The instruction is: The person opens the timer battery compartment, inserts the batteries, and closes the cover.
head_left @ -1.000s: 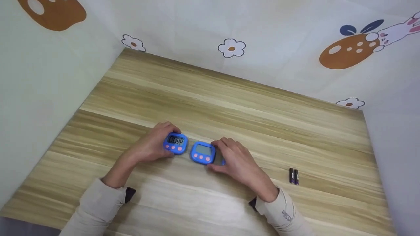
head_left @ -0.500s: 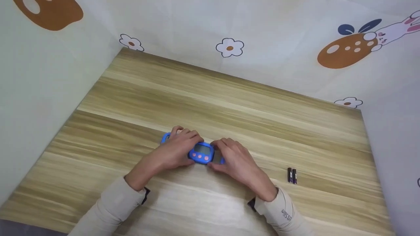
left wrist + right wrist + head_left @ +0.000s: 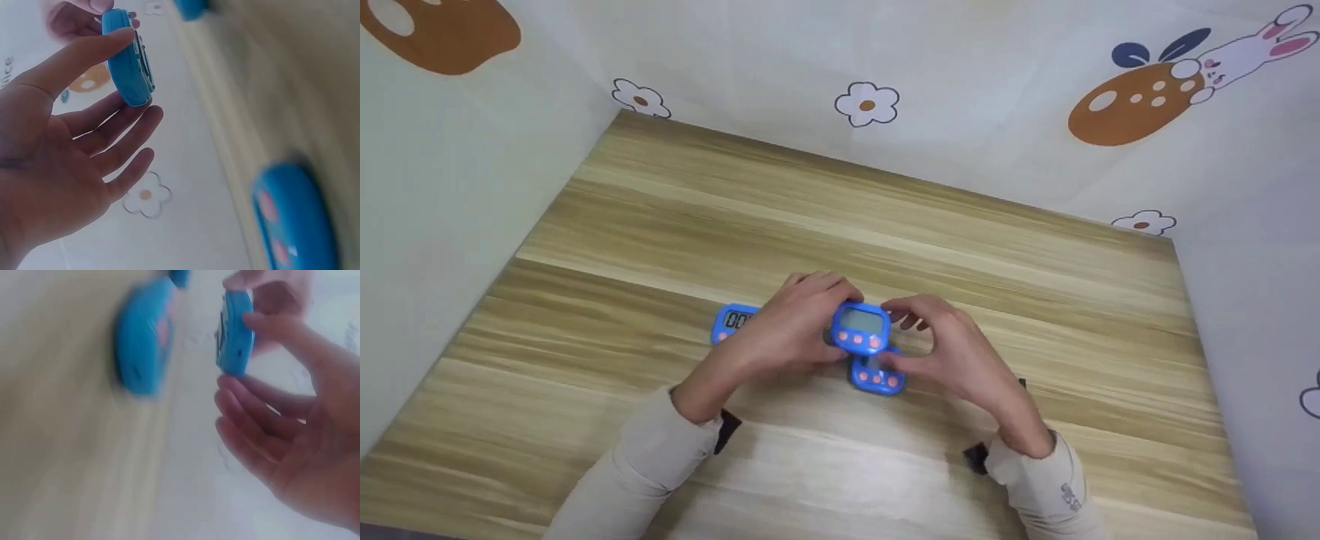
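A blue digital timer (image 3: 861,330) with a blank screen and pink buttons is held up above the table between both hands. My left hand (image 3: 784,330) pinches its left side, the thumb (image 3: 121,42) on one edge and fingers on the opposite one. At its right side my right hand (image 3: 964,352) also pinches it between thumb and fingers, as the right wrist view shows. A second blue timer (image 3: 877,380) lies on the table just below, partly covered by the held one and the right thumb. Under my left forearm a third timer (image 3: 729,324) shows digits, its right part hidden.
The wood-grain table (image 3: 840,457) meets a patterned wall sheet (image 3: 960,105) at the back and pale walls at both sides. A dark bit (image 3: 1022,382) shows beside the right wrist; what it is cannot be made out.
My left hand left the digit-showing timer, took the middle timer and lifted it to the right. My right hand let go of the rightmost timer and took the lifted one.
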{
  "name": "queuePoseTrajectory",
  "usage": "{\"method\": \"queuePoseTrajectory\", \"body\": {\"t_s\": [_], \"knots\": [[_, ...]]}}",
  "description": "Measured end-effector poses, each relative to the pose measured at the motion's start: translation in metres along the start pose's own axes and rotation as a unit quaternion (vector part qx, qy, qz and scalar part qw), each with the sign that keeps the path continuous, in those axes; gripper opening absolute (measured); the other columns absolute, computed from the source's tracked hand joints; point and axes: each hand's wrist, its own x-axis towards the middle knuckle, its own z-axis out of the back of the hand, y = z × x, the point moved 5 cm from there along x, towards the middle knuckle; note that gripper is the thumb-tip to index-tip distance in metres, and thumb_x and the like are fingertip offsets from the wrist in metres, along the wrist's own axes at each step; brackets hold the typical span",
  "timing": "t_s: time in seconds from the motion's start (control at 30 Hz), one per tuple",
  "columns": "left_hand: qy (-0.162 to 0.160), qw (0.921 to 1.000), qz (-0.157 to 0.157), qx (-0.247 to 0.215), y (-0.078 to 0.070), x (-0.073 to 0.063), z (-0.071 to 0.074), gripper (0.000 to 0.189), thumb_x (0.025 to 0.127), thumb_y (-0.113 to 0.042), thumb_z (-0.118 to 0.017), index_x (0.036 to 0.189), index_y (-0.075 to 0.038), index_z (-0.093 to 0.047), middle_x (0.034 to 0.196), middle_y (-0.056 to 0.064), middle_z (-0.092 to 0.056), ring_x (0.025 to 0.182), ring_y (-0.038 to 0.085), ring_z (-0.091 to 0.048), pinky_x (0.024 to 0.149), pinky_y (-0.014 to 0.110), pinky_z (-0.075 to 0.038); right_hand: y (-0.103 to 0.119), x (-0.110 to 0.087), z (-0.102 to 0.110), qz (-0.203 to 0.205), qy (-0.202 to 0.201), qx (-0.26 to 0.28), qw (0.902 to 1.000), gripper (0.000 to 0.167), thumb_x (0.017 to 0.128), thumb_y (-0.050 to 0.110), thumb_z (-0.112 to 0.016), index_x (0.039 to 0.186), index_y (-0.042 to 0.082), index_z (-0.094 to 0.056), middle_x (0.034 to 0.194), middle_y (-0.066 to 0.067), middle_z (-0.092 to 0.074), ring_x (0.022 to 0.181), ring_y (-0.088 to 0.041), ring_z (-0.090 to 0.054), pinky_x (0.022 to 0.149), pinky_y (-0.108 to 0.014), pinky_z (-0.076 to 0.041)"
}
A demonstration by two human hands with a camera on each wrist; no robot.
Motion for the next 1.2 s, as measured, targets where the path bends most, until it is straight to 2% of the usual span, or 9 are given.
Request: {"method": "queuePoseTrajectory", "body": {"t_s": [0.2,0.4,0.67,0.9,1.07,1.2], "knots": [[0.006,0.9987,-0.023,-0.045,-0.032,0.026,0.007,0.063,0.075,-0.029,-0.086,0.128,-0.009,-0.058,0.121,0.0,-0.056,0.113,0.017,-0.051,0.1,0.037,-0.039,-0.005,-0.018,0.046,0.003,-0.006,-0.006,1.0,0.054,0.079,0.027,-0.084,0.126,0.015,-0.062,0.116,0.011,-0.063,0.099,-0.01,-0.06,0.084,-0.032,-0.05],[-0.008,0.9961,-0.037,-0.079,-0.054,0.04,0.01,0.067,0.075,-0.028,-0.087,0.131,-0.008,-0.055,0.12,0.001,-0.051,0.107,0.015,-0.054,0.094,0.03,-0.046,-0.004,-0.026,0.075,0.006,-0.006,-0.021,0.9997,0.054,0.078,0.022,-0.084,0.127,0.014,-0.062,0.118,0.011,-0.063,0.102,-0.015,-0.06,0.087,-0.036,-0.05],[-0.008,0.9946,-0.042,-0.095,-0.054,0.041,0.007,0.066,0.075,-0.026,-0.087,0.131,-0.007,-0.055,0.121,0.001,-0.05,0.108,0.015,-0.055,0.095,0.029,-0.046,-0.003,-0.025,0.076,0.005,0.01,-0.039,0.9992,0.053,0.079,0.028,-0.083,0.126,0.014,-0.062,0.116,0.01,-0.063,0.101,-0.011,-0.059,0.088,-0.037,-0.05],[0.011,0.9933,-0.036,-0.109,-0.059,0.049,0.0,0.068,0.077,-0.025,-0.086,0.134,-0.007,-0.053,0.123,0.001,-0.049,0.108,0.016,-0.054,0.093,0.028,-0.047,-0.011,-0.034,0.08,-0.017,-0.004,-0.039,0.9991,0.055,0.08,0.036,-0.081,0.127,0.016,-0.061,0.118,0.012,-0.062,0.101,-0.012,-0.059,0.087,-0.037,-0.05],[0.019,0.9919,-0.037,-0.12,-0.061,0.055,-0.007,0.068,0.076,-0.023,-0.086,0.134,-0.006,-0.053,0.122,0.003,-0.048,0.108,0.017,-0.054,0.094,0.029,-0.046,-0.015,-0.04,0.082,-0.006,-0.013,-0.032,0.9994,0.053,0.081,0.028,-0.082,0.127,0.015,-0.061,0.12,0.011,-0.062,0.101,-0.012,-0.06,0.086,-0.036,-0.05],[0.022,0.9897,-0.037,-0.137,-0.062,0.06,-0.016,0.072,0.077,-0.02,-0.085,0.137,-0.005,-0.049,0.123,0.003,-0.047,0.107,0.017,-0.054,0.092,0.029,-0.047,-0.01,-0.043,0.087,0.022,-0.045,-0.028,0.9984,0.051,0.08,0.02,-0.083,0.126,0.013,-0.062,0.12,0.008,-0.063,0.1,-0.012,-0.06,0.085,-0.033,-0.05]]}}
